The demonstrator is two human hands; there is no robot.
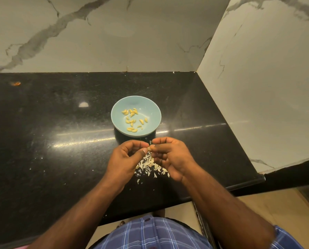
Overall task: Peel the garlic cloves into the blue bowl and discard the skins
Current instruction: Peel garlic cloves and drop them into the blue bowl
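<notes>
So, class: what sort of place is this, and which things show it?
Probably a home kitchen: a dark stone counter, marble-look wall tiles, and a bowl of peeled garlic.

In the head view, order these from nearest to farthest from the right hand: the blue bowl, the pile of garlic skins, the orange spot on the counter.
1. Garlic skins: just under the right hand.
2. Blue bowl: on the counter, beyond the hands.
3. Orange spot: far left, near the wall.
</notes>
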